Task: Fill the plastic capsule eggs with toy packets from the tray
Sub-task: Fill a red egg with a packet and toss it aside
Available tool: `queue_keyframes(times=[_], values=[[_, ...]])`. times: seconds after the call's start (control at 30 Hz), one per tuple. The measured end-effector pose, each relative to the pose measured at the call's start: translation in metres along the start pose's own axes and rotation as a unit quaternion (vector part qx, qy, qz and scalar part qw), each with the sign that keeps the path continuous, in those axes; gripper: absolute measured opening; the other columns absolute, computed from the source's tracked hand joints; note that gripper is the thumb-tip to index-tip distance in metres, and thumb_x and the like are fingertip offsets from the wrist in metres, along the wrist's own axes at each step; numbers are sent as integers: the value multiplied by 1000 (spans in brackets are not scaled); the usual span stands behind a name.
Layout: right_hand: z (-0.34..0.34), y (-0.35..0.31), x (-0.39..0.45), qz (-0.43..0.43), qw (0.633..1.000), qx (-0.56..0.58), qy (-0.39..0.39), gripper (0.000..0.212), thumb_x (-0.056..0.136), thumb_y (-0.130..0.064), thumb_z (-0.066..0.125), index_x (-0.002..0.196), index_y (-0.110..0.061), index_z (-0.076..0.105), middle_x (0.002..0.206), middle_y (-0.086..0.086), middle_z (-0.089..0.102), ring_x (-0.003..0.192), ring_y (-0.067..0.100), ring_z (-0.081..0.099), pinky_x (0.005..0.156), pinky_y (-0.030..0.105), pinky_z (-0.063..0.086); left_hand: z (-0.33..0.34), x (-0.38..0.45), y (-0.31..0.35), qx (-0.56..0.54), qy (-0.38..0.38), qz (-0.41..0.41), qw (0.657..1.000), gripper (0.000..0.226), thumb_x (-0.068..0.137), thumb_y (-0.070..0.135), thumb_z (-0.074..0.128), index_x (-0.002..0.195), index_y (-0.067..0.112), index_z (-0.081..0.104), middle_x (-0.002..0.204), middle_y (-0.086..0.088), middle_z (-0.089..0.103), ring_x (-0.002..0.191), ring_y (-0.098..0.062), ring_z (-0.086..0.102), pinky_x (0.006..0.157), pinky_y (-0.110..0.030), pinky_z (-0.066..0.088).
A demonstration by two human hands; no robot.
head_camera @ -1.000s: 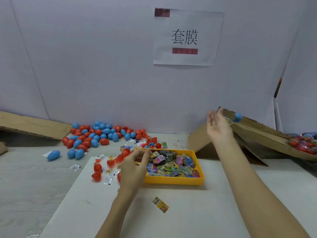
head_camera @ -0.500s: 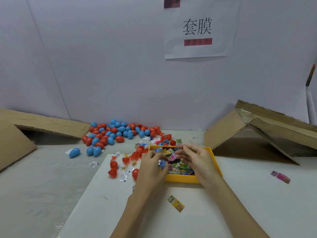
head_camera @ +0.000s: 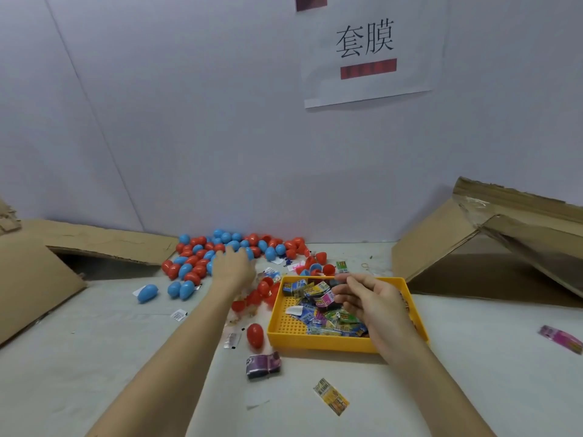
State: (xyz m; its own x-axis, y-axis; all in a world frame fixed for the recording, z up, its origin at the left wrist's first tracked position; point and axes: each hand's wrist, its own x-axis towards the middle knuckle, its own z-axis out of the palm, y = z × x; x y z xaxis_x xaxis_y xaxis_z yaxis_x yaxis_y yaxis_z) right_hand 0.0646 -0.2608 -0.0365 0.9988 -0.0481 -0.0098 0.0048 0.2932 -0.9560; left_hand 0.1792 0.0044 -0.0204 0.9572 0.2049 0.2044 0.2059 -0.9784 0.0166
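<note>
The left hand (head_camera: 234,266) reaches far into the pile of eggs (head_camera: 220,250) — its grip blurred, I cannot tell. The right hand (head_camera: 372,302), fingers loosely curled, hovers over the packets (head_camera: 321,310) in the yellow tray (head_camera: 315,342) — nearer, right.

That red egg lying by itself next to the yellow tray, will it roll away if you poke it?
Probably, yes. The red egg is smooth and rounded with no flat side, so a poke would likely send it rolling, curving because one end is narrower. It looks like thin hollow plastic, so it is probably light. The yellow tray beside it would likely stop it on that side.
</note>
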Motion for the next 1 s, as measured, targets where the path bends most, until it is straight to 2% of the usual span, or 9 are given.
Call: queue_keyframes(times=[0.07,0.2,0.3,0.4,0.53,0.67,0.73,0.87,1.0], values=[[0,1,1,0,1000,0,2,23,106,-9,52,104,-8,75,86,10,79,75,15,75,63,20,57,12,9,-13,36,-31,-1,999,44,106,36,44,139,10,52,147,-15,48,134,-32,44,113,-41,37],[1,0,1,-2,1000,-4,1,24,107,-8,51,104,-7,75,85,10,78,75,15,75,65,22,57,26,17,-24,43,-16,-10,999,38,104,29,47,135,10,58,151,-16,39,138,-34,38,116,-42,36],[2,-2,0,-2,1000,-14,0,23,107,-8,51,104,-7,74,84,9,78,75,16,75,68,23,59,22,13,-29,-8,-3,-17,1000,30,104,25,47,128,13,62,145,-19,41,133,-35,41,113,-43,37],[2,-4,-3,0,1000,-15,1,24,107,-8,51,104,-7,74,84,9,78,75,16,74,70,24,59,10,-2,-23,-129,44,8,991,30,101,22,59,130,14,59,134,-19,45,118,-34,51,104,-43,44],[3,-7,-6,1,1000,-21,1,23,107,-8,50,105,-4,73,84,10,78,75,16,74,72,27,59,-12,-49,13,-320,104,66,939,30,92,26,74,115,19,58,115,-12,49,93,-20,51,82,-30,43],[4,-7,-10,-17,999,-38,-3,23,108,-8,50,106,-3,73,83,9,77,74,15,73,70,24,58,-23,-111,58,-455,137,148,868,23,94,25,72,102,29,50,100,4,54,83,-12,59,71,-26,52],[4,-6,-12,-38,998,-49,-2,23,107,-9,51,106,-5,73,86,12,77,76,16,74,70,23,58,-21,-137,79,-485,140,195,841,26,96,18,70,103,32,49,97,14,59,85,-9,62,71,-29,56],[2,-2,-14,-103,989,-102,1,19,105,-18,58,105,-17,77,91,6,78,87,17,74,75,25,59,-13,-157,96,-525,132,213,813,44,91,9,74,116,32,47,103,20,62,100,3,62,81,-16,54],[4,2,-14,-134,979,-148,-30,16,101,-29,66,110,-23,77,101,1,79,102,17,74,87,35,62,-6,-155,84,-559,99,214,795,37,89,10,78,117,19,56,108,12,68,102,-5,68,87,-27,58]])
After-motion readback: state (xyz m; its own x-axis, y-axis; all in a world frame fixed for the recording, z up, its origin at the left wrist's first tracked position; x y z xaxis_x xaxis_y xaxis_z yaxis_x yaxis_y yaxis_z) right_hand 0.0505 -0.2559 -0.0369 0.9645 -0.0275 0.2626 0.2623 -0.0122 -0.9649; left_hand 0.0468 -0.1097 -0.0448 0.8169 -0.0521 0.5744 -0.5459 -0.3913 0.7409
